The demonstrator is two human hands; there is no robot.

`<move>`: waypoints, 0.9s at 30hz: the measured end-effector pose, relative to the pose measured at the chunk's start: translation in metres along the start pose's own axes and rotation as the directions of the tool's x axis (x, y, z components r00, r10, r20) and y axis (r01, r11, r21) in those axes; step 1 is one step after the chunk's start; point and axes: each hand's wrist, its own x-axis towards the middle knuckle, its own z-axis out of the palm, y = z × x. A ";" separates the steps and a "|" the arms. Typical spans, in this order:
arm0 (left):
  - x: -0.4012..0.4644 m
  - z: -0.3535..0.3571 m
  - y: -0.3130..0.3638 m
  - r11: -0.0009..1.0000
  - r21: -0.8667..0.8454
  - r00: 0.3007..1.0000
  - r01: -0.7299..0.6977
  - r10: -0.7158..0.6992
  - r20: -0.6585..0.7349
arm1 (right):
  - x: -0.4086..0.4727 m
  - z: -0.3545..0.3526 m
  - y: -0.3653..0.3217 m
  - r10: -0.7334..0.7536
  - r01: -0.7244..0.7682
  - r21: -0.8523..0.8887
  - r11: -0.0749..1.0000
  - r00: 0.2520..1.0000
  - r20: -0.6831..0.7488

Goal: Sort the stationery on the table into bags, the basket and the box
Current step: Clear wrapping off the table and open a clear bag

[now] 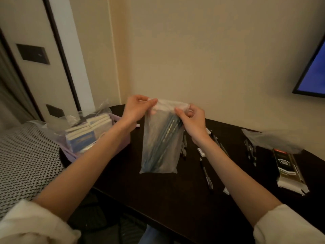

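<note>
A clear plastic bag (159,152) filled with several dark green pencils hangs upright above the dark table (158,196). My left hand (138,107) pinches the bag's top left corner. My right hand (192,118) pinches the top right edge. A purple basket (70,154) at the left holds stacked blue and white notepads (88,132) and some plastic wrap. Black pens (207,175) lie loose on the table to the right of the bag, with small white erasers (201,152) among them. A pen box (289,171) lies at the far right.
A second crumpled clear bag (270,140) rests on the table at the back right, above the pen box. A woven patterned surface (26,159) adjoins the table on the left. A wall-mounted screen (314,67) hangs at the upper right.
</note>
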 end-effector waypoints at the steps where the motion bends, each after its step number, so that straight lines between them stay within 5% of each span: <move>1: 0.008 -0.013 0.002 0.999 0.028 0.999 0.046 -0.046 0.013 | 0.006 0.014 0.001 0.018 -0.018 0.005 1.000 1.000 -0.007; 6: 0.036 -0.080 0.013 0.973 0.088 0.970 0.214 -0.222 0.098 | 0.035 0.091 0.004 0.144 -0.142 0.039 0.989 0.989 -0.030; 14: 0.079 -0.136 0.019 0.950 0.287 0.992 0.126 -0.115 -0.057 | 0.054 0.181 -0.005 0.192 -0.179 0.144 0.973 0.977 -0.087; 27: 0.099 -0.136 -0.039 0.830 0.558 1.000 0.022 -0.006 -0.030 | 0.038 0.223 0.039 0.376 -0.350 0.196 0.916 0.920 -0.112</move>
